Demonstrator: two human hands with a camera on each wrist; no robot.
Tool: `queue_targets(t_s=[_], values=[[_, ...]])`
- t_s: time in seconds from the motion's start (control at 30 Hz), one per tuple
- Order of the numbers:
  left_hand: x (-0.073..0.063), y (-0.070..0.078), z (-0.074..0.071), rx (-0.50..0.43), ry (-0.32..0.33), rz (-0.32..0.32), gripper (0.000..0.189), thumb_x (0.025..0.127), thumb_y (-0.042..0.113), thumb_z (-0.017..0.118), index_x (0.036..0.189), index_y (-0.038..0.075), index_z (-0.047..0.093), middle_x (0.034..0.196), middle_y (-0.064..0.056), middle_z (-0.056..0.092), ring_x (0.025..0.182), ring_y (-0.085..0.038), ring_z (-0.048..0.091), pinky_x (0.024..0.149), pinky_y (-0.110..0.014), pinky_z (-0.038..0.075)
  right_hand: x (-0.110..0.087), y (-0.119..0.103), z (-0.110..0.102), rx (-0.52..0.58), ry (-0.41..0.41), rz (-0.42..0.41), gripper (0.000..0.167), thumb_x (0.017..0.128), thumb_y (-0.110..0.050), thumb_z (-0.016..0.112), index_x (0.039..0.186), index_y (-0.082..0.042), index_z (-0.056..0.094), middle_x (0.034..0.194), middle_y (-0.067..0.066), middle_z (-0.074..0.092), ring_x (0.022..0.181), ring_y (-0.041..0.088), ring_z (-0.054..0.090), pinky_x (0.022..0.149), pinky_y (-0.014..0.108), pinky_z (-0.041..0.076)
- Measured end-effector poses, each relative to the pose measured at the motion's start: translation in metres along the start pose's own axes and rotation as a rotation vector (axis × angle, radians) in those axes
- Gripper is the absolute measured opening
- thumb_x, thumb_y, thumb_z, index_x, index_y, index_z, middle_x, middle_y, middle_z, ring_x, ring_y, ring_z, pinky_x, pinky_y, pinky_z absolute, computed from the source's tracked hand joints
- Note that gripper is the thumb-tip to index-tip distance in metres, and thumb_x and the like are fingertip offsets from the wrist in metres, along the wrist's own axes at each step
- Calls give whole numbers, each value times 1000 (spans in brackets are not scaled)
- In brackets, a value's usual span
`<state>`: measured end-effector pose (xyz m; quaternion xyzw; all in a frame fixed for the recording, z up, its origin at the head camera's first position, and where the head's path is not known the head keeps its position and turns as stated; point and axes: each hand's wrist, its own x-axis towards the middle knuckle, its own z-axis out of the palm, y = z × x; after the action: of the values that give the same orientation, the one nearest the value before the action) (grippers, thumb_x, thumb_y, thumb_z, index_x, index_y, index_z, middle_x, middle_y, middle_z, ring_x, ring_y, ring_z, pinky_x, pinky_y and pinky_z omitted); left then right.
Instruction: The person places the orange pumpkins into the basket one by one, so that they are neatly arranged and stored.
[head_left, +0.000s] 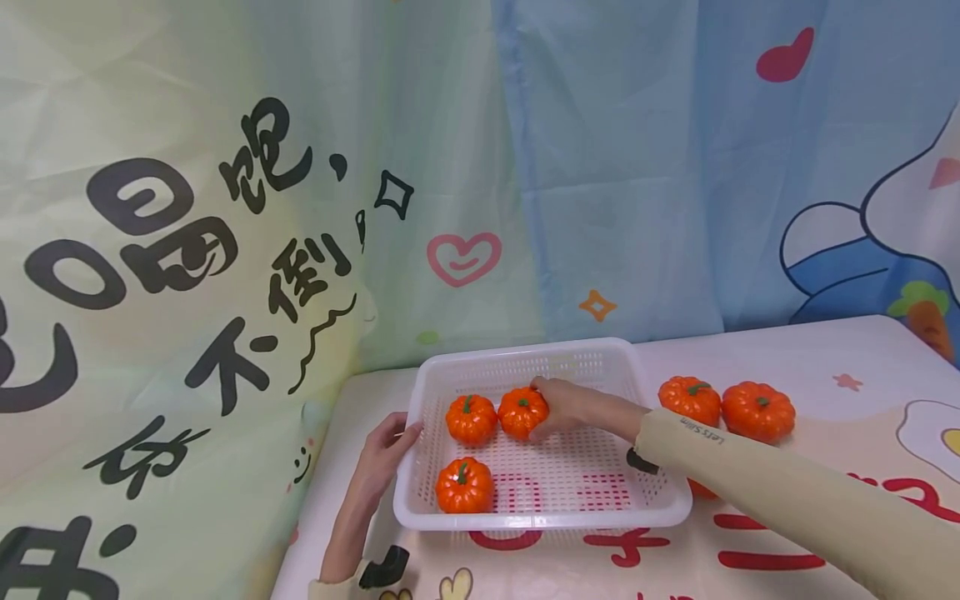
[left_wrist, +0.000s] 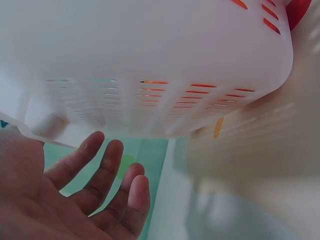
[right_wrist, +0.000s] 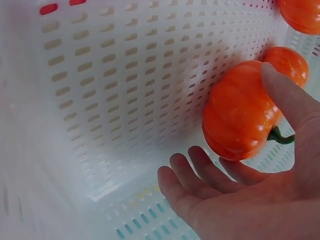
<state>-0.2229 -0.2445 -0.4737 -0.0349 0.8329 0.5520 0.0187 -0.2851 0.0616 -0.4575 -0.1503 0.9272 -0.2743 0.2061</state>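
L grip point(head_left: 378, 458) holding L rim of white bskt point(head_left: 540, 522), thumb over edge, other fingers loosely spread outside. In bskt, L side: orange front pumpkin point(head_left: 465, 492), back pumpkin point(head_left: 471, 422). Just R of back one: held pumpkin point(head_left: 519, 417), pinched by R grip point(head_left: 561, 408). Farther R, on desk point(head_left: 817, 367): rear pumpkin point(head_left: 684, 402), partly hidden pumpkin point(head_left: 703, 490) by R sleeve point(head_left: 772, 487), far-R pumpkin point(head_left: 757, 414).

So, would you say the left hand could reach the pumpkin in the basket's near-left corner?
Probably yes, over the basket's left rim, where the left hand rests: nothing covers that pumpkin from above.
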Motion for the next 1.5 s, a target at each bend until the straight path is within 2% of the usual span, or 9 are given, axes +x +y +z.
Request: queue_targets(t_s=[0.17, 0.33, 0.57, 0.87, 1.07, 1.27, 1.5], values=[[1, -2, -1, -9, -10, 5, 33, 102, 26, 59, 127, 5, 62, 125, -20, 65, 110, -35, 63, 90, -46, 59, -1, -2, -1, -20, 2, 22, 85, 78, -32, 87, 145, -4, 42, 140, 17, 56, 127, 33, 55, 111, 53, 44], [1, -5, -1, 0, -13, 3, 35, 101, 30, 60, 127, 6, 62, 126, -17, 64, 111, -33, 63, 91, -42, 59, -3, -4, -2, -30, -6, 55, 89, 78, -33, 86, 148, -3, 39, 142, 19, 54, 130, 34, 53, 112, 53, 43], [2, -5, -1, -17, -12, 19, 35, 101, 30, 61, 127, 7, 62, 126, -18, 65, 110, -32, 63, 90, -44, 59, -12, -8, -12, -93, -6, 38, 91, 79, -34, 85, 147, 2, 38, 145, 24, 51, 132, 37, 51, 113, 53, 42], [2, -3, 0, 17, -1, 22, 34, 101, 28, 60, 127, 6, 61, 126, -18, 64, 108, -30, 63, 91, -44, 59, -27, -11, -32, -25, -31, -33, 85, 81, -33, 83, 146, 3, 41, 145, 25, 51, 132, 40, 50, 109, 56, 45], [1, -6, -1, -5, -12, 21, 36, 101, 30, 61, 128, 6, 61, 126, -17, 65, 109, -32, 63, 91, -45, 59, -38, -9, -40, 6, -41, -69, 86, 82, -35, 82, 148, 0, 39, 147, 23, 49, 134, 41, 48, 108, 58, 45], [1, -5, -3, -29, -19, 17, 38, 99, 36, 63, 127, 10, 62, 126, -14, 65, 109, -29, 64, 91, -43, 59, -51, -11, -49, 35, -26, -109, 88, 82, -41, 81, 149, -4, 39, 148, 23, 48, 133, 40, 49, 107, 59, 45], [1, -4, -2, -38, -20, 13, 39, 99, 35, 63, 128, 9, 62, 127, -15, 65, 110, -30, 64, 92, -45, 59, -70, -6, -57, 143, 21, -165, 86, 84, -43, 79, 150, -7, 39, 150, 20, 47, 137, 41, 45, 106, 60, 46]])
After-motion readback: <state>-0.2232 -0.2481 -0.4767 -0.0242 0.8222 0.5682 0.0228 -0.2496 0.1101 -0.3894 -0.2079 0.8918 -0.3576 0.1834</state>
